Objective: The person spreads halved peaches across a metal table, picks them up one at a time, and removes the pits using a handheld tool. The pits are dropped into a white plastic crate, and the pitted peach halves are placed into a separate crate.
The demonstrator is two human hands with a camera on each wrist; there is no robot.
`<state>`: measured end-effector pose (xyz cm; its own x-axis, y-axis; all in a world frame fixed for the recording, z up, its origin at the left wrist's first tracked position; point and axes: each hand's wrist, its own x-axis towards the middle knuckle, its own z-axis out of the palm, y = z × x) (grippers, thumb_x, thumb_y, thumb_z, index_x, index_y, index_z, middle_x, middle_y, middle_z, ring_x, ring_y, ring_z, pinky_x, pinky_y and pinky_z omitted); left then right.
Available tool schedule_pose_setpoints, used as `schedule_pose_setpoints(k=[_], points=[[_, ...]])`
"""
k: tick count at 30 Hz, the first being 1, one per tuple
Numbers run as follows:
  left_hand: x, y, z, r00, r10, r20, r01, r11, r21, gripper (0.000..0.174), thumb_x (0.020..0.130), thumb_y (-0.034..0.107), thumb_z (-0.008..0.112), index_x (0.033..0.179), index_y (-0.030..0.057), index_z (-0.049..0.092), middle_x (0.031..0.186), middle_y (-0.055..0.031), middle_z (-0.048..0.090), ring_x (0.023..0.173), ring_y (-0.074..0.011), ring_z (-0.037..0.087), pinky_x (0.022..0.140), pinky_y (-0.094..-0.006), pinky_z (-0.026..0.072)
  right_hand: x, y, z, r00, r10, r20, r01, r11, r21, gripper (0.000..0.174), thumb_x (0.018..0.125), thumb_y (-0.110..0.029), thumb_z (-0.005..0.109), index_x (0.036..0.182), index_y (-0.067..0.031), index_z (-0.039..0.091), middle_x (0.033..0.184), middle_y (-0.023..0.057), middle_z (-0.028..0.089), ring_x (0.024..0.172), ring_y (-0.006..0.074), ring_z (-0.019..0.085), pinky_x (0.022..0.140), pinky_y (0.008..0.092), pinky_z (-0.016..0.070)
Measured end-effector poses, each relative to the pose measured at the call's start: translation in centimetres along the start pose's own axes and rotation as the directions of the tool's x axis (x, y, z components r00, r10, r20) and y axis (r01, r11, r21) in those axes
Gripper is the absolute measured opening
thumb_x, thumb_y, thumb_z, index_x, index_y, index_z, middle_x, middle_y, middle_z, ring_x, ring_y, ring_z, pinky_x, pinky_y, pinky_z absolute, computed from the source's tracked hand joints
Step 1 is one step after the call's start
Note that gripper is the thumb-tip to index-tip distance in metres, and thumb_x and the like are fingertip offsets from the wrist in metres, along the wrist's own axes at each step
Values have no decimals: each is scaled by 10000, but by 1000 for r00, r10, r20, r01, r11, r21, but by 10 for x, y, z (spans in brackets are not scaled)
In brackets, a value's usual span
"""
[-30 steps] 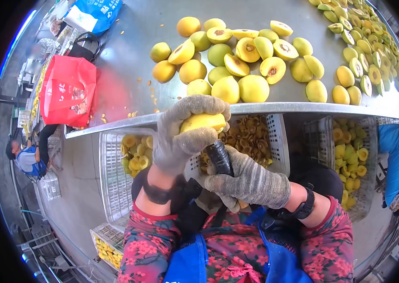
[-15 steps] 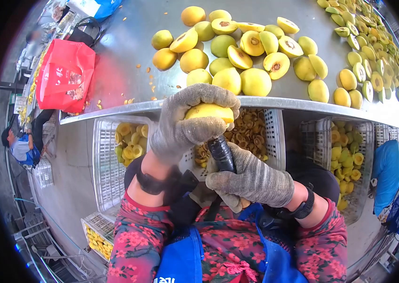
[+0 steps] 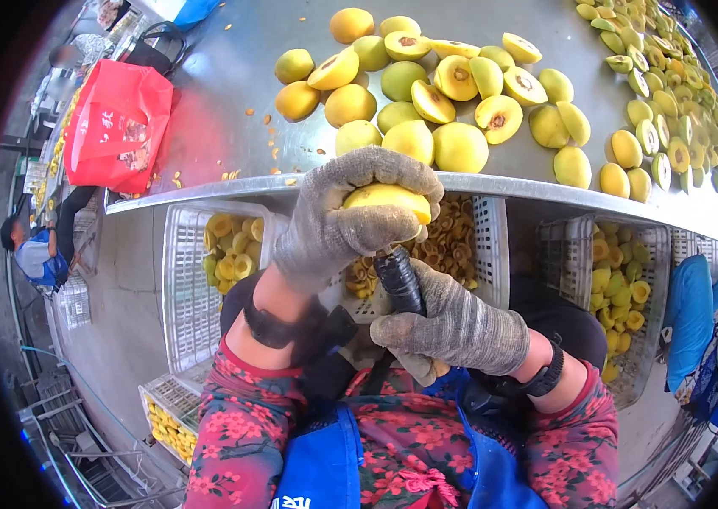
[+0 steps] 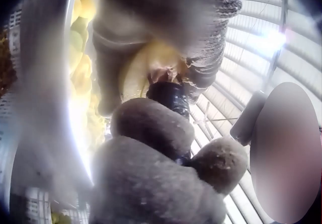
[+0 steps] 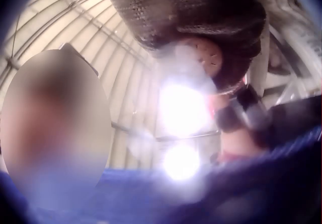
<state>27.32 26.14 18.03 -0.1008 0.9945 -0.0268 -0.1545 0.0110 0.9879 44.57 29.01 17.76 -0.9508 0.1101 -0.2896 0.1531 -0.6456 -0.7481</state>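
Observation:
My gloved left hand (image 3: 312, 233) holds a yellow peach half (image 3: 388, 202) just in front of the table edge, fingers curled over it. Below it, my gloved right hand (image 3: 469, 327) grips a pitting tool (image 3: 399, 280) whose shaft is wrapped in black tape. The rounded wooden end (image 5: 207, 55) of the handle pokes out of the right fist in the right wrist view. In the left wrist view, the tool's taped shaft (image 4: 168, 97) meets the reddish centre of the peach half; its tip is hidden there.
Whole and halved peaches (image 3: 459, 148) lie on the metal table (image 3: 231, 102), with a longer heap (image 3: 673, 102) at right. A red bag (image 3: 117, 127) sits at left. Crates of peach halves (image 3: 231, 254) and pits (image 3: 448, 242) stand below. Other people are at both sides.
The left hand has shifted slightly up and right with the peach half, over the tool. The right hand keeps its grip in nearly the same place. The head view has tilted slightly.

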Motion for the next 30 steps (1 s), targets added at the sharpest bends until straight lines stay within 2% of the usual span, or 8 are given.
schedule_pose_setpoints(k=[3, 7, 12, 18, 20, 23, 26, 30], points=[[0, 3, -2, 999, -29, 27, 29, 1000, -8, 497, 695, 307, 763, 1018, -34, 601, 944, -186, 643, 808, -257, 654, 702, -358, 566, -1, -3, 0, 999, 39, -10, -40, 998, -46, 216, 876, -205, 594, 928, -65, 437, 531, 9, 491, 390, 81, 470, 348, 187, 339], [-1, 1, -4, 991, -9, 132, 33, 982, -186, 389, 735, 224, 755, 1015, -14, 628, 952, -97, 646, 870, -165, 618, 761, -294, 523, -9, -11, -4, 982, 136, 127, -158, 970, 184, 229, 866, -202, 614, 935, -55, 452, 541, 12, 493, 393, 84, 466, 355, 200, 344], [-4, 4, 9, 991, 18, 134, 35, 924, -381, 389, 754, 225, 711, 1031, -30, 612, 974, -151, 635, 867, -223, 633, 755, -326, 542, -16, -3, -7, 961, 56, 272, -174, 885, 432, 226, 865, -185, 621, 975, -39, 489, 616, 26, 520, 409, 77, 461, 370, 209, 344], [-4, -5, 21, 999, -51, 6, 47, 848, -528, 493, 780, 371, 664, 1101, 13, 552, 1016, -210, 593, 894, -319, 630, 708, -424, 579, -4, 5, -10, 999, -52, 16, 53, 996, -73, 265, 886, -186, 607, 1083, -39, 505, 663, 16, 547, 440, 65, 483, 390, 196, 355], [-2, -14, 18, 999, -53, -12, 34, 790, -613, 494, 840, 399, 616, 1123, 2, 537, 1043, -194, 587, 931, -329, 621, 722, -436, 578, 1, 3, -3, 937, -302, -177, 168, 831, -530, 307, 854, -162, 630, 1115, -57, 507, 767, 84, 609, 555, 193, 579, 497, 294, 452], [0, -23, 20, 997, -33, -68, -24, 716, -697, 511, 883, 447, 562, 1118, -7, 546, 1060, -178, 595, 944, -321, 622, 733, -433, 579, 14, 16, -8, 756, -642, -130, 247, 464, -851, 329, 802, -129, 657, 1095, -66, 521, 812, 166, 607, 741, 369, 619, 619, 428, 498], [1, -4, 15, 979, -114, -168, -48, 673, -738, 455, 895, 440, 539, 1094, 31, 535, 1010, -143, 598, 904, -271, 622, 728, -392, 571, 13, 35, -22, 826, -553, -112, -29, 156, -987, 264, 807, -110, 636, 1035, -62, 513, 829, 167, 605, 753, 352, 633, 609, 446, 497], [-14, 7, -21, 904, 12, -427, -249, 826, -505, 428, 903, 430, 534, 1068, 36, 560, 974, -126, 624, 866, -256, 635, 750, -391, 558, 6, 30, -38, 958, -128, -256, -270, -111, -956, 144, 850, -108, 515, 986, -65, 498, 915, 182, 611, 825, 333, 646, 632, 446, 518]])
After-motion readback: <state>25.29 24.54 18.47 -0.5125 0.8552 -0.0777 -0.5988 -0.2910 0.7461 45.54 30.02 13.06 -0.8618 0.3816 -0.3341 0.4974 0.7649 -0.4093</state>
